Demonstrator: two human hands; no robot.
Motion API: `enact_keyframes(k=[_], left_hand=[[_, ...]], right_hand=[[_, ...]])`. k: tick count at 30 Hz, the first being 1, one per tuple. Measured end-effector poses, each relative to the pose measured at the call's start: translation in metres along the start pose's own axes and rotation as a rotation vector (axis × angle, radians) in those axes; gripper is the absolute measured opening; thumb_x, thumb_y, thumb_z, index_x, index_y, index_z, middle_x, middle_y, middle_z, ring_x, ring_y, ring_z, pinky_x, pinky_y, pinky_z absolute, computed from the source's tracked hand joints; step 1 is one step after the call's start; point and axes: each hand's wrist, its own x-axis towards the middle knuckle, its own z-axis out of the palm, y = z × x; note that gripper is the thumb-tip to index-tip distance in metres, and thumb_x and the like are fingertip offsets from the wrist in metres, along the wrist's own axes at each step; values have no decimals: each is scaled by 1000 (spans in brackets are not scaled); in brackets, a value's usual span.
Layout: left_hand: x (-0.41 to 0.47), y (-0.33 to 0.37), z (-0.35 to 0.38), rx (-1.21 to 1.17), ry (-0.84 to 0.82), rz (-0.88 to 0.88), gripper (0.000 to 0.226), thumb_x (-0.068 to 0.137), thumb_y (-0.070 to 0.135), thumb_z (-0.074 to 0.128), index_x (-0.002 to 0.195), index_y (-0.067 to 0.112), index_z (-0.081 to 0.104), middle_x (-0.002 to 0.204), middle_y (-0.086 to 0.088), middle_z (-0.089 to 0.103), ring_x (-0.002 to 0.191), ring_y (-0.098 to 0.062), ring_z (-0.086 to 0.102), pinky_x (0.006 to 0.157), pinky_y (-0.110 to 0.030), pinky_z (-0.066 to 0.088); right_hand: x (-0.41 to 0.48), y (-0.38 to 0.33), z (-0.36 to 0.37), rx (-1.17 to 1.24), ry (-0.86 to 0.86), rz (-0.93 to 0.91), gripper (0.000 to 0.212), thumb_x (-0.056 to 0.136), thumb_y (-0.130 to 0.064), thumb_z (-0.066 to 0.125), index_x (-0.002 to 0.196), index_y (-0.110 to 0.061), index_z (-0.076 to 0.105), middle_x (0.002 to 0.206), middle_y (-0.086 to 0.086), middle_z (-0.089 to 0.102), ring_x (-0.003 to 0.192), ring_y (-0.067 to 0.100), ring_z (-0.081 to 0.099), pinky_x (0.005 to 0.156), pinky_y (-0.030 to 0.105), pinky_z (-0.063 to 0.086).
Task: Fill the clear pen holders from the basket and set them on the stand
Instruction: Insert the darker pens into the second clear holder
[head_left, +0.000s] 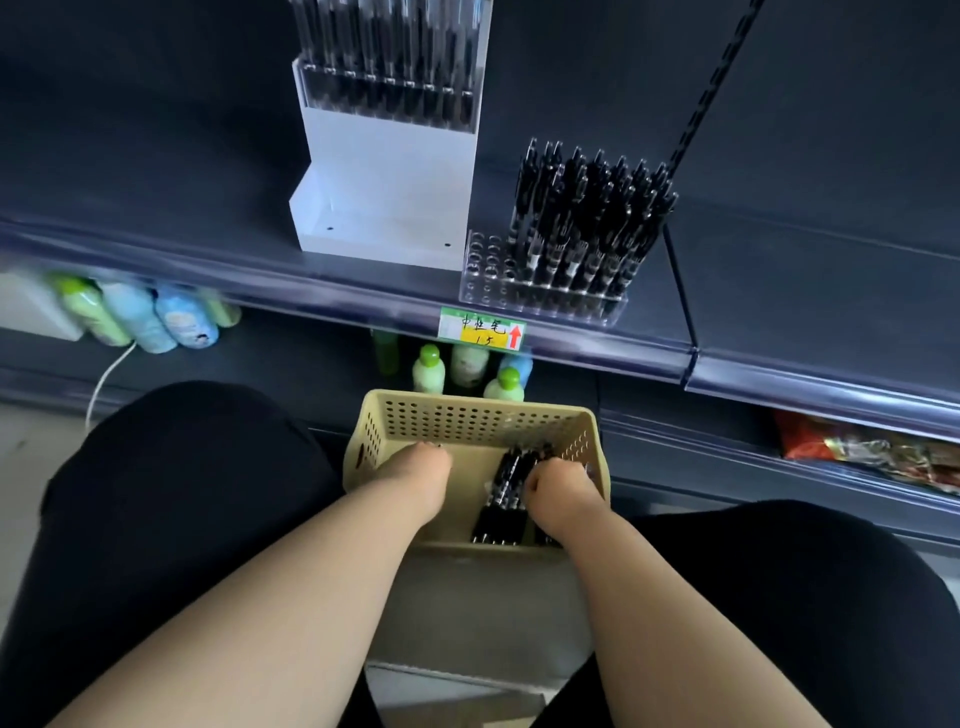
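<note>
A beige perforated basket (467, 421) sits between my knees with black pens (501, 501) lying in its right half. My left hand (415, 475) reaches into the basket's left side, fingers curled down and hidden. My right hand (558, 491) is closed over the pile of pens. On the dark shelf above stands a clear pen holder (485, 270), mostly filled with upright black pens (587, 218), its left columns of holes bare. A white stand (384, 182) to its left carries another clear holder of pens (389, 78) on its upper step; its lower step is bare.
The shelf edge carries a yellow-green price label (480, 332). Green and blue bottles (140, 317) lie on the lower shelf at left, more bottles (467, 369) stand behind the basket. Red snack packets (872, 452) lie at lower right. A white cable (104, 379) hangs at left.
</note>
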Motion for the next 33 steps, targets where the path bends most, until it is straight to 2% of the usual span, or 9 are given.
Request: enact_keyframes(k=[4,9,12,16,19,24,28,31,33], left_hand=[[22,1,7,-118,-48,-125,35,95,6,35,126,6,51,129,-14,52,114,-31,52,90,-34,42],[46,-5,19,-134,-73,-226,39,101,22,26,127,5,50,129,-16,54,117,-31,51,91,-33,40],[58,-8,29,-150,-108,-305,37,99,16,31,132,5,46,134,-14,50,123,-31,46,97,-38,40],[72,-11,37,-132,-104,-260,45,92,1,30,136,7,36,135,-14,45,122,-32,46,95,-39,43],[79,-9,43,-188,-75,-258,40,95,7,28,133,6,40,133,-16,48,119,-32,49,93,-37,42],[71,3,42,-210,-35,-85,26,94,18,44,120,12,47,119,-12,57,108,-30,55,85,-36,43],[64,7,37,-324,71,-10,23,90,27,53,111,18,50,109,-8,62,99,-28,59,71,-29,40],[56,9,31,-413,185,-8,29,89,28,53,117,25,48,109,-3,65,97,-27,61,67,-26,39],[47,11,23,-482,246,9,37,88,25,53,125,26,47,111,-3,65,99,-27,61,72,-27,42]], right_hand=[[21,2,6,61,4,53,25,90,-24,55,111,-12,62,106,11,64,96,27,61,84,34,52],[54,-2,23,230,38,140,28,89,-32,58,100,-7,63,97,12,68,88,26,65,71,26,47],[67,-4,41,328,13,213,33,90,-35,57,101,-4,60,97,15,68,86,30,67,80,40,55],[75,-6,58,285,3,278,39,88,-41,58,97,-4,60,96,15,67,85,32,66,78,42,55],[84,-10,58,259,16,275,37,86,-39,58,97,-5,64,96,12,68,88,29,66,74,28,52],[80,-15,61,425,6,211,29,82,-36,58,85,-8,60,84,8,67,86,28,65,76,31,53],[69,-20,59,485,87,116,22,79,-32,62,89,-14,52,79,-1,55,88,23,59,67,20,36],[59,-23,51,599,186,64,26,80,-22,61,99,-12,47,85,2,58,87,26,60,69,23,40],[49,-25,43,600,236,28,24,82,-19,58,95,-13,39,83,5,56,82,29,60,67,27,41]])
